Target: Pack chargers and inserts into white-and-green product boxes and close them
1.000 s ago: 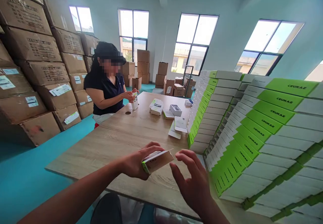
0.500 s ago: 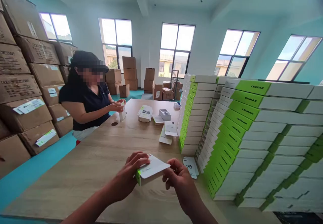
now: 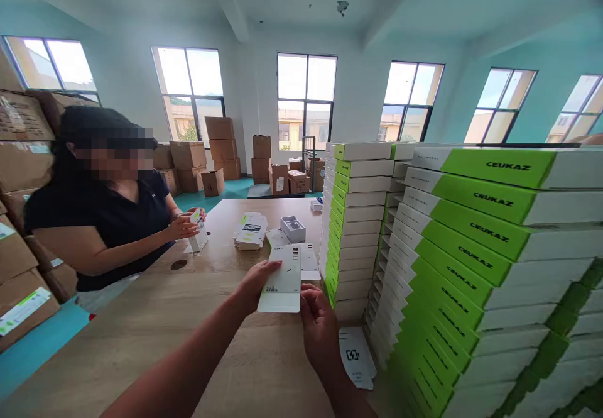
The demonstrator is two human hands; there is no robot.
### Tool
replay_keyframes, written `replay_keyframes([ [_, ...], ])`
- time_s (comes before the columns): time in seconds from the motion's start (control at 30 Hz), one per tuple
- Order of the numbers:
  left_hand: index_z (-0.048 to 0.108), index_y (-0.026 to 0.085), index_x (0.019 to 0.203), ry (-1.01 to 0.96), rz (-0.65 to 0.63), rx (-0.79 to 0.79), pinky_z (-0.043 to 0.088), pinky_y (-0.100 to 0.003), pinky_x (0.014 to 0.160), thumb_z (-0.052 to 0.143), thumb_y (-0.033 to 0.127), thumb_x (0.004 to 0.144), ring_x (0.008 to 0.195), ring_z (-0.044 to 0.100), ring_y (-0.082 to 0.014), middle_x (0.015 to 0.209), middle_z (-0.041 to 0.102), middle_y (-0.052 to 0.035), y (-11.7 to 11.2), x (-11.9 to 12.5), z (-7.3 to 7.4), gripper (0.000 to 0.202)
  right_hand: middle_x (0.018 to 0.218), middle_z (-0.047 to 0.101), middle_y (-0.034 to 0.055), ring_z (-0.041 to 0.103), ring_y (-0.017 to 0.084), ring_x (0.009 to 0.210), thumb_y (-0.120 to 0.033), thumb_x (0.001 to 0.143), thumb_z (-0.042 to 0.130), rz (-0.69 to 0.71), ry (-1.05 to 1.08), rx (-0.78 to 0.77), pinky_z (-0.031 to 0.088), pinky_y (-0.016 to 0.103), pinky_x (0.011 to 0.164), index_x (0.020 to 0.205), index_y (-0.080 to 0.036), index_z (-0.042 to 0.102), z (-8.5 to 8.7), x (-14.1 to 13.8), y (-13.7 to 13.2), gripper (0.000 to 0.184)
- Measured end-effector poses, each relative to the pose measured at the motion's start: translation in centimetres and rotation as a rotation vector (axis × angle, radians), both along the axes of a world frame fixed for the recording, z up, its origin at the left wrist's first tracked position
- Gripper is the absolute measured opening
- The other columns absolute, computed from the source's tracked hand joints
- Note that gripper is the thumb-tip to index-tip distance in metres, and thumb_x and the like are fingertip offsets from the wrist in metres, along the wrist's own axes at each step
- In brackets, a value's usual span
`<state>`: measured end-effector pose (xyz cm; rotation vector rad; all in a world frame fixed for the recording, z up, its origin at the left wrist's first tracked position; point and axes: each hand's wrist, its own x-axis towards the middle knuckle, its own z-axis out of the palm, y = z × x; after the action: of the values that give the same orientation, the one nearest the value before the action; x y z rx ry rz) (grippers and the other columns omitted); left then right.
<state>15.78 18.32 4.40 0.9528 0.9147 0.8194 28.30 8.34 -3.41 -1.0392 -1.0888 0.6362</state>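
A white printed carton (image 3: 285,278) is held up over the table, its printed face towards me and a plain flap at its lower end. My left hand (image 3: 257,285) grips its left side, thumb across the front. At the lower right edge, the fingers of my right hand (image 3: 318,319) are closed in a pinch on the carton; their tips are partly hidden. Just below my right hand lie flat white cartons (image 3: 354,358) with a battery symbol. Behind the held carton are more white cards or cartons (image 3: 309,261) and an open white box (image 3: 293,229) with an inner tray.
Tall stacks of white-and-green boxes (image 3: 490,204) line the table's right side. A pile of printed cartons (image 3: 250,229) lies farther back on the wooden table (image 3: 188,342). Across on the left, a co-worker (image 3: 108,217) handles a small white box (image 3: 198,237). Brown shipping boxes (image 3: 23,166) stand behind.
The carton has been turned from lying tilted sideways to facing me, flap end down. Both hands have turned with it. My view has swung right and closer to the stacks.
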Motion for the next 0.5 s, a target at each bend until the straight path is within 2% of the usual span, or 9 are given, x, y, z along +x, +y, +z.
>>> replay_keyframes([
  [0.1,0.061,0.015,0.115,0.045,0.022,-0.002,0.059,-0.034,0.069,0.063,0.037,0.094,0.076,0.071,-0.0198,0.097,0.073,-0.0068,5.1,3.2,-1.2,0.031,0.133,0.061,0.0140,0.059,0.028,0.123,-0.033,0.089,0.058,-0.168,0.006,-0.117,0.045,0.044,0.105,0.128,-0.020,0.055,-2.3,0.6,1.1,0.041],
  [0.17,0.061,0.015,0.118,0.085,0.011,-0.029,0.059,-0.037,0.077,0.060,0.037,0.097,0.087,0.069,-0.0190,0.109,0.069,-0.0073,7.7,4.9,-2.3,0.030,0.145,0.053,0.0151,0.049,0.032,0.133,-0.029,0.086,0.059,-0.245,-0.069,-0.171,0.038,0.049,0.112,0.136,-0.019,0.052,-3.5,0.6,1.2,0.052],
  [0.23,0.060,0.015,0.121,0.126,-0.009,-0.061,0.058,-0.040,0.082,0.060,0.035,0.097,0.096,0.067,-0.0205,0.117,0.065,-0.0083,9.4,6.1,-3.3,0.031,0.149,0.048,0.0162,0.043,0.034,0.139,-0.026,0.083,0.060,-0.257,-0.107,-0.241,0.033,0.052,0.116,0.139,-0.016,0.051,-4.2,0.6,1.2,0.058],
  [0.37,0.059,0.016,0.123,0.181,-0.066,-0.095,0.058,-0.041,0.083,0.061,0.034,0.097,0.098,0.066,-0.0216,0.120,0.064,-0.0087,10.7,7.1,-4.4,0.032,0.147,0.051,0.0160,0.043,0.035,0.140,-0.026,0.080,0.062,-0.193,-0.006,-0.386,0.032,0.052,0.116,0.146,-0.014,0.045,-4.5,0.7,1.9,0.069],
  [0.43,0.060,0.016,0.121,0.204,-0.097,-0.095,0.059,-0.039,0.081,0.061,0.034,0.097,0.095,0.067,-0.0204,0.117,0.065,-0.0082,10.6,7.3,-4.5,0.030,0.146,0.054,0.0120,0.046,0.032,0.139,-0.023,0.080,0.061,-0.115,0.073,-0.338,0.035,0.048,0.116,0.148,-0.018,0.043,-4.5,0.7,2.6,0.071],
  [0.5,0.062,0.015,0.117,0.233,-0.126,-0.087,0.059,-0.037,0.077,0.060,0.036,0.097,0.090,0.068,-0.0188,0.111,0.067,-0.0072,10.3,7.5,-4.4,0.029,0.141,0.059,0.0105,0.053,0.029,0.133,-0.021,0.079,0.060,-0.042,0.153,-0.276,0.039,0.045,0.113,0.146,-0.020,0.046,-4.7,0.7,3.1,0.068],
])
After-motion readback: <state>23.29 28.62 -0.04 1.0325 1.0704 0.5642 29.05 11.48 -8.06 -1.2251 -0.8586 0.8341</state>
